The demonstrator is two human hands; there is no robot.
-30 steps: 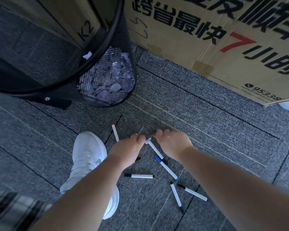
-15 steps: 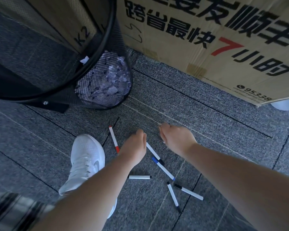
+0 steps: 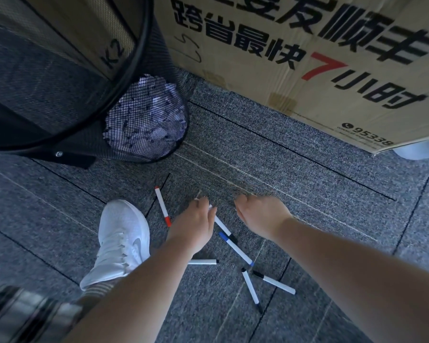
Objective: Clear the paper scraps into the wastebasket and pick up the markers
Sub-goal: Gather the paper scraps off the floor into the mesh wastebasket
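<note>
Several white markers lie scattered on the grey carpet: a red-capped marker [image 3: 162, 206], a blue-capped marker [image 3: 235, 248], and black-capped ones [image 3: 203, 261], [image 3: 250, 288], [image 3: 274, 282]. One more black-capped marker [image 3: 224, 228] lies with its white end under the thumb of my left hand [image 3: 196, 224], whose fingers curl down onto the carpet. I cannot see whether they grip it. My right hand [image 3: 258, 214] rests a hand's width to the right, with fingers curled under and the palm hidden. The black mesh wastebasket [image 3: 144, 45] at upper left holds crumpled paper scraps [image 3: 146, 120].
A large printed cardboard box [image 3: 282, 58] stands along the back, close behind the hands. My white shoe [image 3: 124, 238] is planted left of the markers, near the red-capped one. A pale object [image 3: 416, 149] shows under the box's right corner.
The hands, pinched together over the marker's white end a second ago, have drawn apart. The right hand has shifted right and the left stays at the marker end. The markers have not moved.
</note>
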